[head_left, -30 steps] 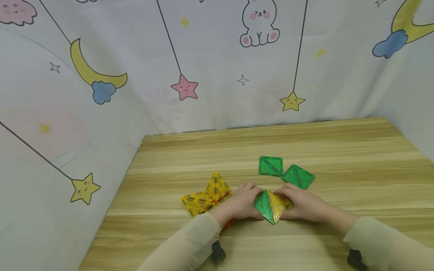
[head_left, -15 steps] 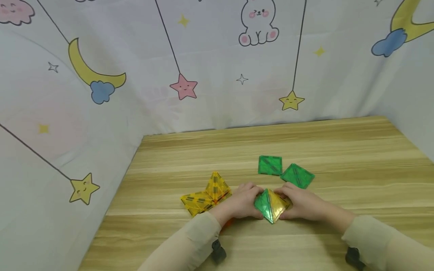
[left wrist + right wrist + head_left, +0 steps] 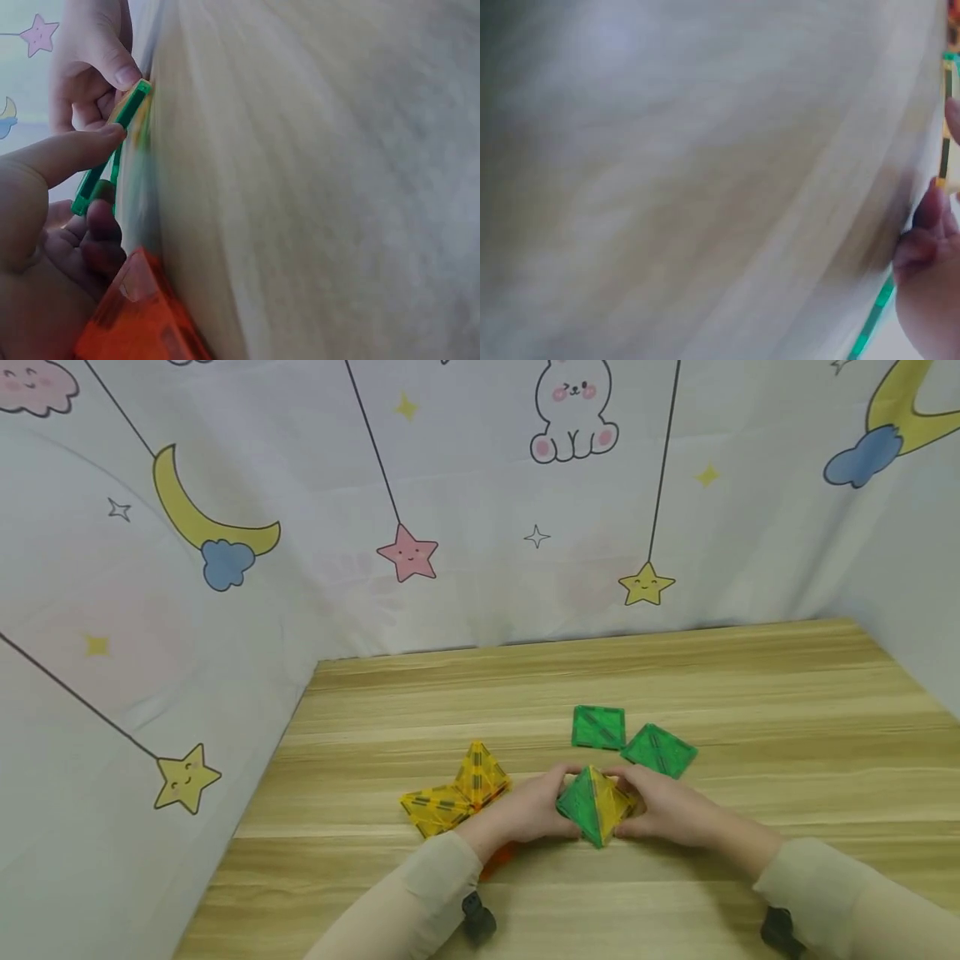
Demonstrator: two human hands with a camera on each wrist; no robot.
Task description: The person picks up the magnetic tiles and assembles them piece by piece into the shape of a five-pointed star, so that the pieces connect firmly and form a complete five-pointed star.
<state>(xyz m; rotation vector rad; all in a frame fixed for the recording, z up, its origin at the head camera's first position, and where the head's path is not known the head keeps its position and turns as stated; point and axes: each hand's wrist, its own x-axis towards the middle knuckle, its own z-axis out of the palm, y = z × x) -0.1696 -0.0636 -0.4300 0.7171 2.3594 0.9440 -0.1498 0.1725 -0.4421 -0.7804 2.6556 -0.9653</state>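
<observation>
A green magnetic tile (image 3: pixel 579 808) and a yellow magnetic tile (image 3: pixel 609 803) meet along an edge, forming a pointed shape between the two hands. The left hand (image 3: pixel 534 810) grips the green side; in the left wrist view, its thumb lies on the green tile's edge (image 3: pixel 112 154) with fingers curled beneath. From the other side, the right hand (image 3: pixel 669 803) holds the yellow part between thumb and fingers. Only a sliver of the yellow tile (image 3: pixel 946 150) shows in the right wrist view, beside the right hand's fingers (image 3: pixel 922 247). The shape's far side is hidden.
Two green squares (image 3: pixel 598 727) (image 3: pixel 660 751), each with a diagonal seam, lie flat behind the hands. A yellow winged tile build (image 3: pixel 442 806) stands left of the left hand. An orange tile piece (image 3: pixel 142 319) sits under the left forearm. A printed curtain (image 3: pixel 480 593) borders the table.
Both hands have raised the green and yellow shape slightly and moved it a little left, tilting it. More of the orange piece shows beside the left forearm. The other tiles have stayed put.
</observation>
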